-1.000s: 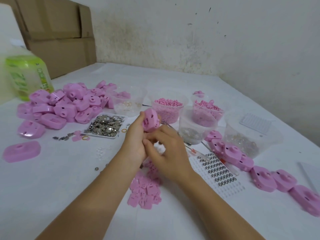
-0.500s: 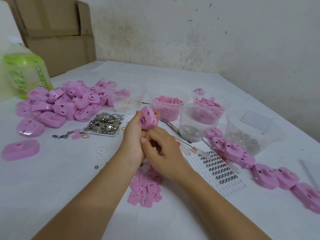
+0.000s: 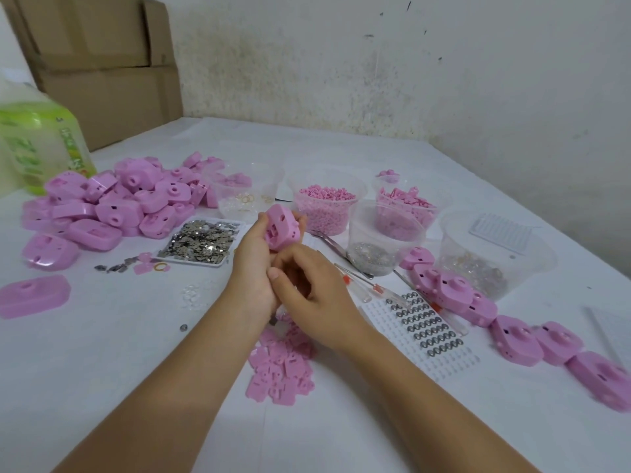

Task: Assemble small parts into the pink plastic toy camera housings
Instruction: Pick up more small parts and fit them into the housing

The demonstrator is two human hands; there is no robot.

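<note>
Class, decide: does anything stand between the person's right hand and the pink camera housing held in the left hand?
Nothing visible does. The left hand grips the pink camera housing at its fingertips, and the right hand sits just below the housing, touching the left hand, with only open air between them.

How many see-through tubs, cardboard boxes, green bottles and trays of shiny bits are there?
Clear plastic tubs: 5
Cardboard boxes: 2
Green bottle: 1
Tray of silver bits: 1
Total: 9
</note>
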